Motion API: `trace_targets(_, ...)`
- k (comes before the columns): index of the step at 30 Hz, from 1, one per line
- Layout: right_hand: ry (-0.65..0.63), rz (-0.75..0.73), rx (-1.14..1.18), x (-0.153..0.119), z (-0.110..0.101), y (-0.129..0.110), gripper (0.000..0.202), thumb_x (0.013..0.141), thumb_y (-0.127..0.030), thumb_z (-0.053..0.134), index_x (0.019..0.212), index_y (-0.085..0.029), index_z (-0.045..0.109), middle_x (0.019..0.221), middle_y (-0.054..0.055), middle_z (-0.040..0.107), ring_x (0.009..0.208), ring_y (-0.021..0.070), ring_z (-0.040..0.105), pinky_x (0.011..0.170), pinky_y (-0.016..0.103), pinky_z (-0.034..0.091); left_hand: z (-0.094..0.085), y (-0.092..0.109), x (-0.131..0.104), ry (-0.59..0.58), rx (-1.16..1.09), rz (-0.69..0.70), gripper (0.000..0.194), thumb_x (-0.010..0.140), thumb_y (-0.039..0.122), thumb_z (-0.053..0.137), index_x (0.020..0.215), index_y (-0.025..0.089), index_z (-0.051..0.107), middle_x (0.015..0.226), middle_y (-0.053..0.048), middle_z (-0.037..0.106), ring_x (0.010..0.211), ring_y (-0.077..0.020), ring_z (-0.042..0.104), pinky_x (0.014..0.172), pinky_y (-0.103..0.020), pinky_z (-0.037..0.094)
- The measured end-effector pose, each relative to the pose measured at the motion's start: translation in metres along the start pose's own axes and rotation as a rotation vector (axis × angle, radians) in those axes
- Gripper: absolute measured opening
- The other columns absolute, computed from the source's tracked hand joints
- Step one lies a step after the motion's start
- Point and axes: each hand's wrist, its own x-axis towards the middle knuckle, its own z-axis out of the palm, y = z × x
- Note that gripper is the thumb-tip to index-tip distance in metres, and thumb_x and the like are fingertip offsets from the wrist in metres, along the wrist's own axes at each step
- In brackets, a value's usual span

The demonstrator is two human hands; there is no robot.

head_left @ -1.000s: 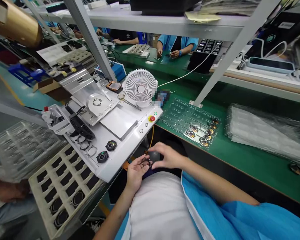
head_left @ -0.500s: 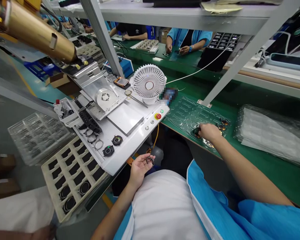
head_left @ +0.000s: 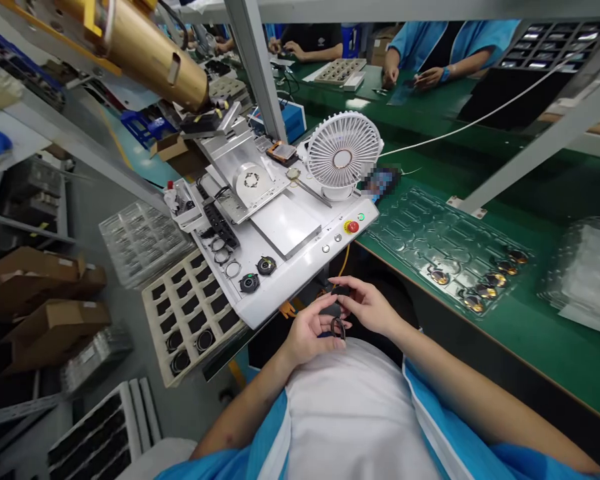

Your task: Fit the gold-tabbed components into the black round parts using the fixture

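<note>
In front of my body my two hands are close together. My left hand (head_left: 307,333) is closed around a dark metal ring (head_left: 338,328), which stands up near the thumb and fingers. My right hand (head_left: 373,308) pinches a dark rounded watch part (head_left: 338,291) just above the ring; fingers of both hands meet near it, and its details are blurred. On the white machine base (head_left: 300,283) to the left lie two black round watch bodies (head_left: 250,283) and a few loose rings (head_left: 233,269).
A clear blister tray (head_left: 405,230) with several gold-and-black parts (head_left: 497,279) lies on the green bench at right. A white fan (head_left: 343,157) and red stop button (head_left: 353,227) are on the machine. Lower left is a cream tray (head_left: 153,313). Across the bench, a person's hands (head_left: 430,78) work.
My right hand has come from the clear tray to beside my left hand, bringing a dark watch part. My left hand keeps the ring. The view has swung left.
</note>
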Motion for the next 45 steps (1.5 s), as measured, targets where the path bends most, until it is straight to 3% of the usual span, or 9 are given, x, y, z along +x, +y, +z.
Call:
trace_targets(4,0.06,-0.297,-0.317,0.008,0.004,0.0,0.025,0.096,-0.027,0.059,0.113,-0.024,0.077,0.088,0.006,0.065,0.072,0.0172,0.063,0.061,0.03,0.054,-0.009,0.004,-0.006,0.037,-0.039,-0.007,0.089,0.056,0.028,0.101,0.136,0.023,0.064,0.146,-0.02,0.058,0.101,-0.0299,0.076,0.084,-0.038,0.059)
trace_targets(9,0.034,-0.43,-0.401,0.007,0.004,0.003,0.022,0.1,-0.03,0.057,0.099,-0.026,0.079,0.091,0.007,0.069,0.076,0.0195,0.068,0.063,0.032,0.055,-0.013,0.009,-0.017,0.087,-0.126,-0.015,0.093,0.054,0.042,0.101,0.137,0.025,0.063,0.15,-0.019,0.056,0.094,-0.0281,0.078,0.082,-0.038,0.06)
trace_targets(14,-0.073,-0.427,-0.484,0.017,0.002,-0.012,0.02,0.1,-0.034,0.055,0.087,-0.023,0.065,0.107,0.012,0.067,0.087,0.0226,0.067,0.073,0.036,0.056,-0.014,0.01,-0.015,0.151,-0.179,-0.063,0.085,0.057,0.037,0.1,0.131,0.014,0.066,0.095,-0.012,0.079,0.093,-0.0287,0.078,0.085,-0.036,0.057)
trace_targets(20,0.134,-0.103,-0.327,0.095,-0.005,-0.047,0.016,0.096,-0.03,0.06,0.086,-0.024,0.048,0.06,-0.003,0.062,0.052,0.0166,0.057,0.056,0.028,0.047,-0.014,0.01,-0.007,0.213,-0.154,-0.015,0.081,0.06,0.037,0.099,0.13,0.011,0.067,0.09,-0.013,0.081,0.094,-0.0287,0.078,0.086,-0.036,0.056)
trace_targets(26,0.33,0.157,-0.219,0.158,-0.007,-0.07,0.023,0.09,-0.027,0.069,0.09,-0.024,0.047,0.05,-0.008,0.056,0.035,0.014,0.048,0.041,0.025,0.04,-0.015,0.007,-0.018,0.21,-0.114,0.041,0.089,0.061,0.04,0.098,0.136,0.012,0.062,0.088,-0.011,0.08,0.097,-0.0292,0.078,0.084,-0.034,0.057)
trace_targets(31,0.398,0.106,-0.205,0.122,-0.001,-0.048,0.033,0.085,-0.041,0.077,0.091,-0.024,0.048,0.051,-0.008,0.055,0.036,0.0138,0.048,0.039,0.024,0.037,-0.018,0.007,-0.031,0.291,0.052,0.157,0.092,0.062,0.036,0.098,0.143,0.019,0.057,0.14,-0.02,0.065,0.102,-0.0276,0.076,0.086,-0.035,0.06)
trace_targets(35,0.107,0.104,-0.001,0.056,0.023,-0.019,0.043,0.079,-0.06,0.078,0.085,-0.021,0.062,0.072,0.003,0.069,0.059,0.0197,0.065,0.046,0.027,0.049,-0.012,0.003,-0.032,0.331,0.316,0.268,0.096,0.064,0.024,0.096,0.149,0.025,0.052,0.171,-0.022,0.021,0.106,-0.0291,0.075,0.089,-0.041,0.063)
trace_targets(39,0.01,0.106,0.18,0.021,0.038,-0.01,0.05,0.079,-0.057,0.081,0.112,-0.021,0.07,0.105,0.01,0.076,0.091,0.0259,0.072,0.07,0.036,0.061,-0.004,0.003,-0.024,0.22,0.603,0.328,0.101,0.066,0.023,0.094,0.155,0.027,0.046,0.169,-0.022,0.026,0.106,-0.0313,0.074,0.091,-0.046,0.065)
trace_targets(45,0.061,0.117,0.279,0.028,0.025,-0.028,0.043,0.078,-0.055,0.083,0.102,-0.02,0.074,0.092,0.008,0.078,0.074,0.0199,0.071,0.07,0.033,0.059,0.003,0.011,-0.016,0.041,0.609,0.342,0.092,0.066,0.022,0.094,0.149,0.027,0.054,0.165,-0.021,0.036,0.105,-0.0343,0.076,0.091,-0.048,0.065)
